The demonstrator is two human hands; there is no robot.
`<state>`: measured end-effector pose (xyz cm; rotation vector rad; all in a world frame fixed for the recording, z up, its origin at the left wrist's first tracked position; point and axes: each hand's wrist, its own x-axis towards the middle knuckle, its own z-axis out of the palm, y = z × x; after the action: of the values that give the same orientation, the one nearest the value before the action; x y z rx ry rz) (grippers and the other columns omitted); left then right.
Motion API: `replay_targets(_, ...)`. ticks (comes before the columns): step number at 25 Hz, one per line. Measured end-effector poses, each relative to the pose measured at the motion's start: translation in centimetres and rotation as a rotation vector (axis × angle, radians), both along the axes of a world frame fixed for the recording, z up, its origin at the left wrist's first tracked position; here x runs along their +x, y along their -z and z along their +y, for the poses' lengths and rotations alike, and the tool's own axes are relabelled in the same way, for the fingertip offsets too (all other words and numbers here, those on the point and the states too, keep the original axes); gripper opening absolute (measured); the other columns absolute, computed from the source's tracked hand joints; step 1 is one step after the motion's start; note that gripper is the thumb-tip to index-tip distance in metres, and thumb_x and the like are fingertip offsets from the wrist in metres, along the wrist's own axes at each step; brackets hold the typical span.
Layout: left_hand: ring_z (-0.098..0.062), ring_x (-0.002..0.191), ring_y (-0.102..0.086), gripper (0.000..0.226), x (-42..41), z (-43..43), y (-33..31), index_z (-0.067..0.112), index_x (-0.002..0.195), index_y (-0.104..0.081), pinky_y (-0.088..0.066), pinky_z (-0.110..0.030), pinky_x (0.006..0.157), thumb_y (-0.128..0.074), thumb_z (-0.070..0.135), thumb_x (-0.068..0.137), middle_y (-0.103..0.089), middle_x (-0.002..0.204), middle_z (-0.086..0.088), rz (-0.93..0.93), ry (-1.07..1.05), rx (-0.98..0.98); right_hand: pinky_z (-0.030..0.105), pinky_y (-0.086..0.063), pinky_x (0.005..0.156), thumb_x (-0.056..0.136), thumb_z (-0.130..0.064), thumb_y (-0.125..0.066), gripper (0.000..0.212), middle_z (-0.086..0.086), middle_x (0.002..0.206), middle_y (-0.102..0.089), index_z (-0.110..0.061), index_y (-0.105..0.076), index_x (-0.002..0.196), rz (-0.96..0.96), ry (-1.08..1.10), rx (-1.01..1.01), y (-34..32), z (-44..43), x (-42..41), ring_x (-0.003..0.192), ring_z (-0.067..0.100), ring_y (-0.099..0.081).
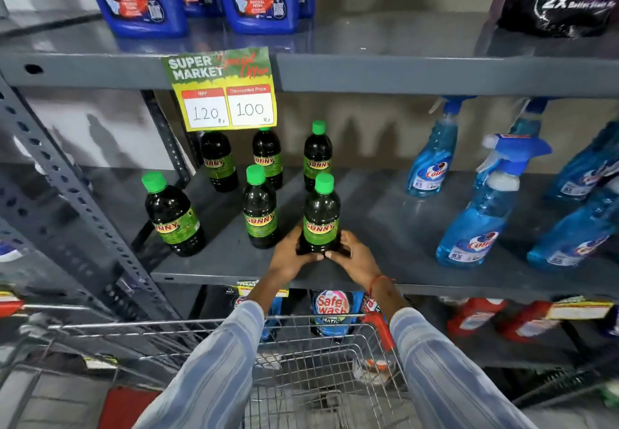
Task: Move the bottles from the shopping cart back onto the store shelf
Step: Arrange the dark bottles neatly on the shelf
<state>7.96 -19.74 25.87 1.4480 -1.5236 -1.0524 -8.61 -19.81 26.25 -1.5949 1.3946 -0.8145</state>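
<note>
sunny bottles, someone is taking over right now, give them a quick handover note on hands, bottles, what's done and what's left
Left hand and right hand: both cupped round the base of one Sunny bottle, which stands upright near the front edge of the middle shelf.
Done: five other Sunny bottles already stand upright on that shelf, to the left and behind.
Shopping cart: the part of the basket in view shows no bottles; the arms hide some of it.
Left: let go of this bottle, then check the cart for any remaining.
</note>
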Motion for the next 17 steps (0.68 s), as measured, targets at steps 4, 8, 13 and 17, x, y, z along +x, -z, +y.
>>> replay_targets(4, -0.021, 0.114, -0.055, 0.075, -0.1, 0.2, -0.7, 0.008, 0.131, -0.041, -0.042, -0.031, 0.1, -0.079, 0.006, 0.066, -0.058, 0.128, -0.015, -0.024, -0.006, 0.0, 0.028, -0.04, 0.1, 0.08, -0.012, -0.069, 0.053, 0.016, 0.127, -0.059, -0.007, -0.045, 0.127, 0.018, -0.006, -0.027, -0.2, -0.1, 0.0, 0.117, 0.025, -0.056)
replay_targets(8, -0.026, 0.117, -0.055, 0.075, 0.0, 0.2, -0.9, 0.006, 0.132, -0.042, -0.041, -0.031, 0.101, -0.078, 0.006, 0.066, -0.058, 0.129, -0.015, -0.029, -0.011, 0.011, 0.039, -0.043, 0.105, 0.08, -0.016, -0.069, 0.054, 0.015, 0.127, -0.06, -0.008, -0.045, 0.128, 0.06, -0.015, -0.056, -0.3, -0.2, 0.0, 0.117, 0.027, -0.057)
replay_targets(13, -0.028, 0.122, -0.053, 0.078, -0.1, 0.4, -1.9, 0.004, 0.134, -0.037, -0.04, -0.043, 0.108, -0.078, 0.005, 0.067, -0.055, 0.132, -0.018, -0.025, 0.001, 0.051, 0.037, -0.043, 0.104, 0.08, -0.016, -0.069, 0.054, 0.015, 0.128, -0.06, -0.009, -0.044, 0.128, 0.078, -0.025, -0.055, -0.5, 0.0, -0.1, 0.118, 0.027, -0.057)
replay_targets(17, -0.022, 0.131, -0.043, 0.096, -0.6, 2.8, -2.0, 0.012, 0.143, -0.02, -0.036, -0.039, 0.111, -0.077, 0.002, 0.067, -0.047, 0.139, -0.012, 0.007, -0.091, 0.009, 0.041, -0.041, 0.108, 0.08, -0.012, -0.069, 0.061, 0.017, 0.134, -0.053, -0.004, -0.04, 0.132, 0.041, 0.022, -0.085, -1.7, 1.0, -0.4, 0.123, 0.027, -0.051)
